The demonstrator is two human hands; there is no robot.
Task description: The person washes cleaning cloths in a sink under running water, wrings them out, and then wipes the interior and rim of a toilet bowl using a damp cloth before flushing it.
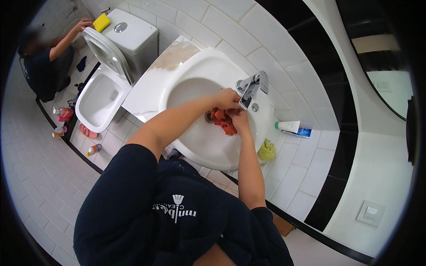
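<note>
A crumpled orange-red cloth [223, 120] hangs in the white washbasin [213, 149], just beside the drain [208, 116]. My left hand [228, 98] grips its upper part, close under the spout of the chrome faucet [248, 94]. Lower down, my right hand [239, 120] has its fingers closed on the same cloth. The spout partly covers the left fingertips. Whether water is running cannot be made out.
A yellow-green cloth [267, 150] and two tubes [289, 126] lie right of the basin. To the left are a marbled counter [146, 89] and a toilet [100, 99] with raised lid. A crouching person [43, 66] reaches toward it near a yellow sponge [101, 22]. Bottles [65, 114] stand on the floor.
</note>
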